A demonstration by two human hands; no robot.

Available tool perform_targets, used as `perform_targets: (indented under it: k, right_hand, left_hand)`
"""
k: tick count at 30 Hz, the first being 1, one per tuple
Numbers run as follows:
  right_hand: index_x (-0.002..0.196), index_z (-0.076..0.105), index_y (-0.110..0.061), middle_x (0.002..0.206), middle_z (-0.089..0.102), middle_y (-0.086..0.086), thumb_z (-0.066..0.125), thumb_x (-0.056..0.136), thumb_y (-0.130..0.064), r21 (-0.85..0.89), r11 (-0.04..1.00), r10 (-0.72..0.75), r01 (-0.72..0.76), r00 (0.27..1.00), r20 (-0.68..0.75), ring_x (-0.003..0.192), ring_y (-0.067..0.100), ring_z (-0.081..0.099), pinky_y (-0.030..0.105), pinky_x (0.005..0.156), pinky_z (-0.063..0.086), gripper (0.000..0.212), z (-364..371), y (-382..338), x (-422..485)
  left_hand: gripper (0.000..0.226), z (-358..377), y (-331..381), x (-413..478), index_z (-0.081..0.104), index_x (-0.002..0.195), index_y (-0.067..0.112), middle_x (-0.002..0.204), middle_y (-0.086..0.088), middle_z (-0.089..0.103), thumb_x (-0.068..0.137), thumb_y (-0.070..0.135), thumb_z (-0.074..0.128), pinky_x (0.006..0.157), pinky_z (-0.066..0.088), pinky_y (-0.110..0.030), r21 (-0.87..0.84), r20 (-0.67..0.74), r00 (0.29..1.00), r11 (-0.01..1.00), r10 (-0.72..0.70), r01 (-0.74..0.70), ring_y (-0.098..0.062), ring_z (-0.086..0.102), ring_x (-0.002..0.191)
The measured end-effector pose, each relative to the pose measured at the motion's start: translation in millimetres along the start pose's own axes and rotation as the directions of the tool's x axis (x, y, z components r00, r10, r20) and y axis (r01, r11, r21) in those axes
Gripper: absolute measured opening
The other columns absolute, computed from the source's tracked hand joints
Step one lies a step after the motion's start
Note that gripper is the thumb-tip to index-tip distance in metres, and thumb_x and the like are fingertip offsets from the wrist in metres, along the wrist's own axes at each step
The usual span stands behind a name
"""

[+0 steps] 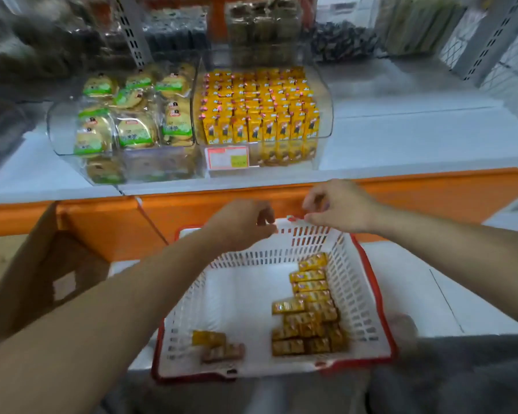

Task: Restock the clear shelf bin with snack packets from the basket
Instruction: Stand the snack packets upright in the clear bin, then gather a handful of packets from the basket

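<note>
A white basket with a red rim sits low in front of me. Several yellow snack packets lie along its right side, and a few more packets rest at its near left. On the shelf above stands the clear bin, packed with rows of the same yellow packets. My left hand and my right hand hover over the basket's far rim, fingers curled, with nothing visible in either. The hands are blurred.
A second clear bin to the left holds green-labelled round cakes. A price tag is on the yellow bin's front. An orange shelf edge runs below. A brown cardboard box stands at the left.
</note>
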State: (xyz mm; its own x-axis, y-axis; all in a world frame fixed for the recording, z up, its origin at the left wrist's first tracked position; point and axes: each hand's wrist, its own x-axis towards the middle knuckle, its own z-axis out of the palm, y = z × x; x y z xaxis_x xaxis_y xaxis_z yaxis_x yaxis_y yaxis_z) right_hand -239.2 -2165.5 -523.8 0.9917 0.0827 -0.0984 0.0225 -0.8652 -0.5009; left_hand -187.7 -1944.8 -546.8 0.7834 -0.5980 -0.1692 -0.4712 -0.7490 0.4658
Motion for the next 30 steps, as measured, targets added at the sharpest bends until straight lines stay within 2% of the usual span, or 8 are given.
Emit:
perform_targets:
  k: [2, 6, 10, 14, 18, 24, 27, 30]
  right_hand:
    - [0.087, 0.073, -0.020, 0.086, 0.070, -0.006, 0.077, 0.082, -0.024, 0.009, 0.997, 0.071, -0.073, 0.990, 0.124, 0.069, -0.001, 0.058, 0.011, 0.060, 0.041, 0.007, 42, 22, -2]
    - [0.101, 0.072, -0.012, 0.105, 0.071, 0.004, 0.067, 0.090, -0.019, 0.072, 0.964, 0.230, -0.255, 0.939, 0.254, 0.098, 0.021, 0.065, 0.036, 0.091, 0.051, 0.014, 123, 73, 3]
    - [0.099, 0.071, -0.013, 0.107, 0.069, 0.006, 0.058, 0.089, -0.010, 0.122, 0.944, 0.287, -0.308, 0.944, 0.162, 0.102, 0.025, 0.062, 0.043, 0.096, 0.049, 0.017, 186, 107, 9]
    - [0.114, 0.065, -0.022, 0.132, 0.056, 0.004, 0.061, 0.086, -0.010, 0.028, 0.938, 0.343, -0.346, 0.936, 0.082, 0.127, 0.026, 0.048, 0.038, 0.111, 0.036, 0.031, 228, 131, 16]
    - [0.139, 0.051, -0.018, 0.146, 0.044, 0.010, 0.058, 0.089, -0.016, 0.047, 0.882, 0.461, -0.470, 0.878, 0.127, 0.135, 0.031, 0.039, 0.043, 0.114, 0.032, 0.051, 259, 148, 22]
    - [0.144, 0.040, -0.016, 0.149, 0.029, 0.017, 0.053, 0.095, -0.038, -0.371, 0.854, 0.461, -0.366, 0.862, 0.212, 0.130, 0.046, 0.034, 0.050, 0.110, 0.031, 0.055, 280, 160, 41]
    - [0.142, 0.040, -0.012, 0.146, 0.033, 0.020, 0.055, 0.094, -0.043, -0.473, 0.836, 0.433, -0.278, 0.863, 0.259, 0.130, 0.045, 0.037, 0.050, 0.108, 0.034, 0.059, 277, 162, 48]
    - [0.145, 0.037, -0.012, 0.143, 0.044, 0.017, 0.059, 0.093, -0.042, -0.386, 0.878, 0.420, -0.283, 0.842, 0.340, 0.122, 0.039, 0.051, 0.045, 0.099, 0.044, 0.064, 271, 164, 53]
  left_hand:
    - [0.023, 41, -15, -1, 0.068, 0.111, 0.021, 0.103, 0.002, 0.073, 0.093, 0.036, 0.070, 0.080, 0.053, -0.030, -0.009, 0.083, 0.994, 0.997, -0.077, 0.078, -0.018, 0.065, 0.089]
    - [0.028, 126, -43, 0, 0.064, 0.116, 0.022, 0.114, 0.000, 0.070, 0.095, 0.040, 0.067, 0.094, 0.055, -0.040, -0.090, 0.236, 0.948, 0.966, -0.215, 0.242, -0.022, 0.065, 0.102]
    - [0.035, 199, -70, 4, 0.057, 0.124, 0.017, 0.119, -0.007, 0.067, 0.097, 0.037, 0.066, 0.093, 0.051, -0.040, -0.227, 0.369, 0.891, 0.904, -0.265, 0.363, -0.027, 0.062, 0.108]
    - [0.050, 256, -87, 16, 0.050, 0.139, 0.021, 0.133, -0.006, 0.058, 0.095, 0.037, 0.068, 0.078, 0.047, -0.031, -0.296, 0.402, 0.862, 0.848, -0.308, 0.441, -0.021, 0.058, 0.100]
    - [0.061, 292, -96, 32, 0.050, 0.145, 0.024, 0.145, -0.007, 0.052, 0.091, 0.043, 0.072, 0.103, 0.046, -0.038, -0.337, 0.430, 0.859, 0.833, -0.278, 0.439, -0.026, 0.052, 0.130]
    - [0.057, 315, -106, 41, 0.062, 0.132, 0.026, 0.105, 0.004, 0.064, 0.086, 0.057, 0.073, 0.083, 0.049, -0.031, -0.308, 0.522, 0.828, 0.860, -0.203, 0.406, -0.022, 0.063, 0.107]
    - [0.058, 313, -108, 44, 0.066, 0.132, 0.023, 0.117, -0.002, 0.070, 0.088, 0.061, 0.067, 0.090, 0.047, -0.032, -0.243, 0.570, 0.811, 0.917, -0.128, 0.316, -0.023, 0.062, 0.111]
    - [0.048, 308, -105, 46, 0.066, 0.131, 0.017, 0.125, -0.005, 0.068, 0.093, 0.046, 0.070, 0.094, 0.047, -0.035, -0.322, 0.612, 0.787, 0.887, -0.072, 0.332, -0.024, 0.062, 0.114]
